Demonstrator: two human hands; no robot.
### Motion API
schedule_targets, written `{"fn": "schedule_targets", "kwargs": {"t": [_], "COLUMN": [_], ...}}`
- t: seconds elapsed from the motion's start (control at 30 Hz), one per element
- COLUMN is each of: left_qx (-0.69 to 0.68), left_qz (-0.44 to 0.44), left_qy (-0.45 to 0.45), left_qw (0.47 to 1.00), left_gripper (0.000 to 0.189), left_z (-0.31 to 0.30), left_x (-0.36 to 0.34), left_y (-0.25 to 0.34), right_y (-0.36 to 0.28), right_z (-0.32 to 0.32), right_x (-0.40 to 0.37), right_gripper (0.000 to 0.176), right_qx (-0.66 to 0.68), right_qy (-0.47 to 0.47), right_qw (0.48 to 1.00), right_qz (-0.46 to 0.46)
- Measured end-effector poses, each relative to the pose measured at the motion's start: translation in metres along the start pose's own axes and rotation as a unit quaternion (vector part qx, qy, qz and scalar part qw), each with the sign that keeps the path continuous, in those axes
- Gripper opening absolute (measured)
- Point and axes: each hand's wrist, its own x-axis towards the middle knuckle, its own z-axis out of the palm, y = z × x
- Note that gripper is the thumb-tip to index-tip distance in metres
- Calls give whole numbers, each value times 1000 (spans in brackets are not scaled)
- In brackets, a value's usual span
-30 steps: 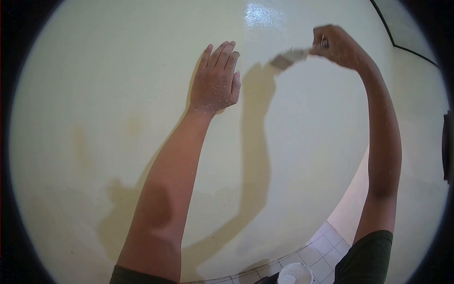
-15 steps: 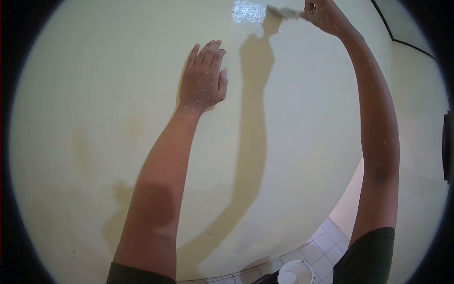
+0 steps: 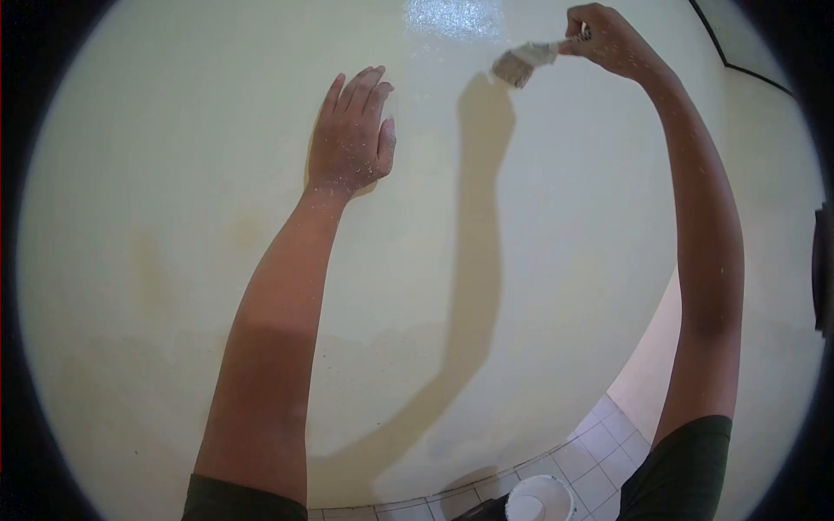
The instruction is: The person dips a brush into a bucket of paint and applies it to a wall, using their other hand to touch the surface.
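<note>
My right hand [image 3: 604,42], at the top right, grips the handle of a flat paintbrush [image 3: 526,62]. The bristles point down and to the left against the pale yellow wall [image 3: 400,260]. My left hand [image 3: 352,135] lies flat on the wall left of the brush, its fingers stretched upward and nothing in it. Small white specks dot both hands and forearms. A shiny, wet-looking patch shows on the wall at the top centre, and the shadow of my right arm falls below the brush.
A white bucket [image 3: 540,501] stands on the tiled floor [image 3: 599,443] at the bottom, with a dark object [image 3: 486,511] beside it. A dark-edged panel [image 3: 756,39] is at the upper right. A black object [image 3: 819,269] sits at the right edge.
My right hand has moved slightly right and down, and the brush now shows its bristles angled downward. My left hand appears a little further left in the view.
</note>
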Motion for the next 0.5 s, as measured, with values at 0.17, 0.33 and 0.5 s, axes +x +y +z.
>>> {"fn": "schedule_targets", "kwargs": {"t": [0.17,0.33,0.5], "left_qx": [3,11,20], "left_qz": [-11,-9,-5], "left_qy": [9,-1,-8], "left_qw": [1000,1000,1000], "left_gripper": [39,39,41], "left_z": [0,-2,-3], "left_x": [-1,-1,-2], "left_y": [7,8,8], "right_y": [-10,5,-4], "right_z": [10,18,-1], "right_x": [18,30,12], "right_gripper": [19,24,23], "right_qx": [-44,-52,-30], "right_qy": [136,251,37], "right_qw": [987,966,997], "right_qz": [68,22,64]}}
